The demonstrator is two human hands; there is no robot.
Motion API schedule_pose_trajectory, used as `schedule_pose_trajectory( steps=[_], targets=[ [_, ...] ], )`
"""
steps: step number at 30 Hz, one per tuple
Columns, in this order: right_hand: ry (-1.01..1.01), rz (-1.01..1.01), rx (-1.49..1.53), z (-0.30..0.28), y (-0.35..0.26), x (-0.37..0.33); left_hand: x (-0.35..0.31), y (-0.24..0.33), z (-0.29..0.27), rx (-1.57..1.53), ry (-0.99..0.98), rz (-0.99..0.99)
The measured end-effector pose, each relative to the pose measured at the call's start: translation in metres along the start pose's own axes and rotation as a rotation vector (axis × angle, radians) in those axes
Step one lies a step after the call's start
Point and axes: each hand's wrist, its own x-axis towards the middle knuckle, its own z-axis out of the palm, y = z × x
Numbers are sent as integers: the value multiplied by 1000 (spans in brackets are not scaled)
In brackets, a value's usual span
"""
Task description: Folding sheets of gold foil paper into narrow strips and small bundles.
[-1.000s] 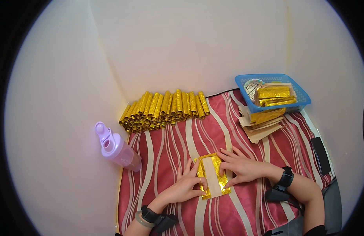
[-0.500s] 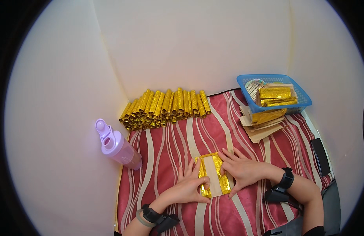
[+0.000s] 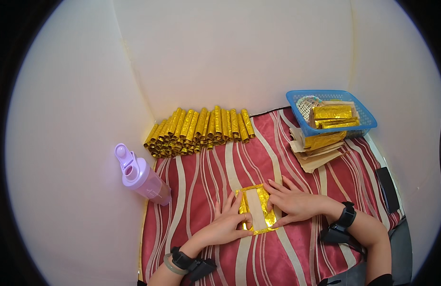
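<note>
A sheet of gold foil paper [image 3: 257, 209] lies flat on the striped cloth in front of me. Its gold edges are folded inward on all sides around a beige middle. My left hand [image 3: 225, 219] rests at the sheet's left side, with the fingers spread and the thumb at the near left corner. On the right side lies my right hand [image 3: 294, 205], fingers stretched out over the far right corner and thumb pressing the near right corner. Both hands touch the sheet without wrapping round it. Parts of its side folds are hidden under my fingers.
Several gold paper rolls [image 3: 201, 126] are piled at the back left. A purple shaker bottle [image 3: 146, 178] stands left. At the back right, a blue basket [image 3: 368, 121] holds folded gold paper, above loose beige sheets [image 3: 318, 159]. A black phone [image 3: 388, 189] lies far right. Red striped cloth [image 3: 206, 176] covers the surface.
The near edge of the paper is now folded up, showing a gold strip there. My right thumb has moved slightly up and left, onto that corner. My left hand has barely moved.
</note>
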Motion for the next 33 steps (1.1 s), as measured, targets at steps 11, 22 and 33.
schedule_pose_trajectory(
  steps=[11,22,33],
  targets=[
    [172,27,-218,0,-1,1,-4,19,4,255,225,73],
    [204,38,-195,3,0,2,4,48,36,726,403,451],
    [222,95,-426,-3,-14,-3,0,51,41,951,512,527]
  ],
)
